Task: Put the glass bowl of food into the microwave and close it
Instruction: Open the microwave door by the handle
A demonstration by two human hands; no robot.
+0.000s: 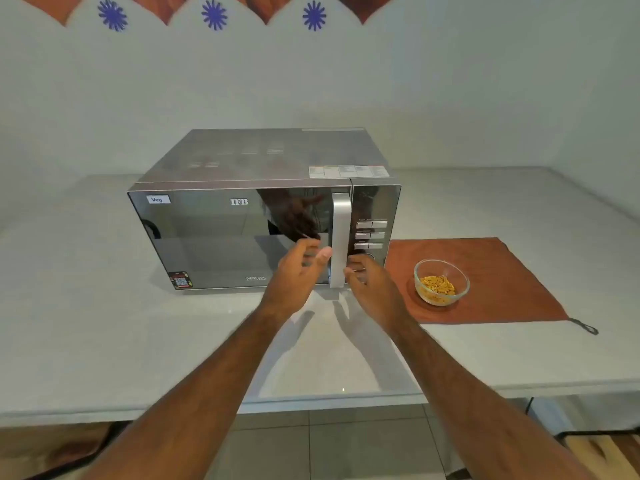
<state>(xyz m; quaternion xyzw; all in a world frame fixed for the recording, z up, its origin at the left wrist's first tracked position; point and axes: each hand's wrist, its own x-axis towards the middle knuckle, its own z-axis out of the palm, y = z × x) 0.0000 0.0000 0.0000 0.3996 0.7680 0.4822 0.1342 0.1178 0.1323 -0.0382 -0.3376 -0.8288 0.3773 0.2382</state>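
Observation:
A silver microwave with a mirrored door stands on the white counter, its door shut. Its vertical silver handle runs down the door's right side. My left hand hovers just left of the handle's lower part, fingers apart, holding nothing. My right hand hovers just right of the handle, in front of the control panel, also open. To the right, a glass bowl with yellow food pieces sits on an orange cloth.
The white counter runs along a pale wall; its front edge lies near me. The cloth's loop trails off at the right. The control panel with buttons fills the microwave's right side. Tiled floor shows below.

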